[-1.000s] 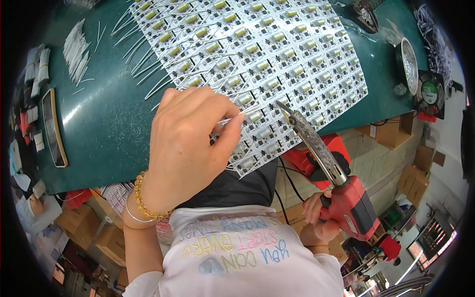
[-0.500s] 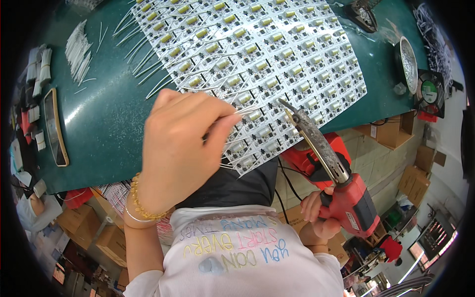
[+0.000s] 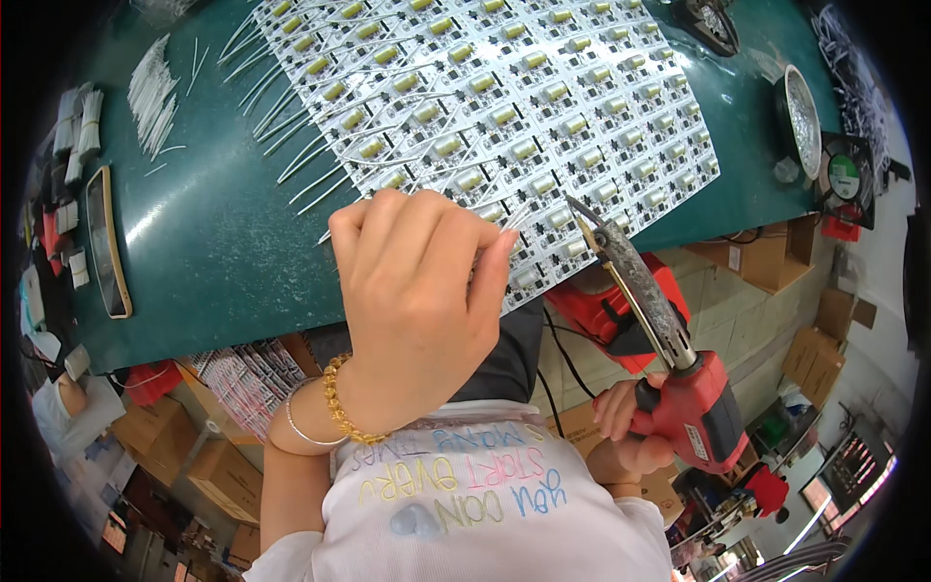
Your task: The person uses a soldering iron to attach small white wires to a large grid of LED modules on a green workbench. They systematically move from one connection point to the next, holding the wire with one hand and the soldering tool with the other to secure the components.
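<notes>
A large white panel of small circuit boards (image 3: 592, 97), dotted with yellow-green cylindrical parts, lies on the green table. White wires stick out along its left side. Over the panel's near edge, my left hand (image 3: 417, 272) is closed, thumb and finger pinching thin white wires (image 3: 521, 215) whose ends point to the right across the boards. My right hand (image 3: 630, 427) grips the red and black handle of a soldering gun (image 3: 693, 412). Its dark, stained barrel slants up to a tip just right of the pinched wires, close above the boards; whether it touches them I cannot tell.
Loose white wires (image 3: 155, 97) and a phone (image 3: 107, 242) lie on the left of the table, with bundled wires (image 3: 89, 136) beyond. A metal dish (image 3: 800, 121), a small fan (image 3: 847, 179) and a dark holder (image 3: 708, 27) stand at right. Cardboard boxes (image 3: 756, 257) sit below.
My left hand has moved right along the panel's near edge with the wires in its pinch. The soldering gun's tip has shifted slightly right. The panel has shifted slightly on the table.
</notes>
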Tool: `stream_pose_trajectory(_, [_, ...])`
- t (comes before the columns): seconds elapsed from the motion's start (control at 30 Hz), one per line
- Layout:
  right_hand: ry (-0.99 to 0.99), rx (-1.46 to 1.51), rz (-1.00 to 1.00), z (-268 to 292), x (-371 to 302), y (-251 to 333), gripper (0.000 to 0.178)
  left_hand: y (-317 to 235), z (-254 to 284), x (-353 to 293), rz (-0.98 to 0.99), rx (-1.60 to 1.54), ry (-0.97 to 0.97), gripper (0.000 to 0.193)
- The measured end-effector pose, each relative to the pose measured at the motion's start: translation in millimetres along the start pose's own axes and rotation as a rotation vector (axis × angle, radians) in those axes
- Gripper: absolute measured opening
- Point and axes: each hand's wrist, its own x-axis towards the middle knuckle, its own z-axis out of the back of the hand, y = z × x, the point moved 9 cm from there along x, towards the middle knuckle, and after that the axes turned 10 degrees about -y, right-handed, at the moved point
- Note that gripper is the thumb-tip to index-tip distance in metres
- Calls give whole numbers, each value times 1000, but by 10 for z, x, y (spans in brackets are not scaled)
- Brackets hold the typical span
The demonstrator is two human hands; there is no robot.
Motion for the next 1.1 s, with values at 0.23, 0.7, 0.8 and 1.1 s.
stream_pose_trajectory(0.23, [-46, -98, -4, 322, -196, -289, 88, -25, -39, -41, -41, 58, -26, 16])
stream_pose_trajectory(0.7, [-123, 126, -236, 268, -178, -401, 26, -14, -53, -62, -44, 70, -34, 17])
stream_pose_trajectory(0.8, [-77, -143, -24, 261, -114, -266, 69, -31, -59, -57, -47, 75, -38, 17])
stream_pose_trajectory(1.1, [-59, -109, 30, 256, -112, -276, 89, -32, -62, -56, -44, 81, -40, 18])
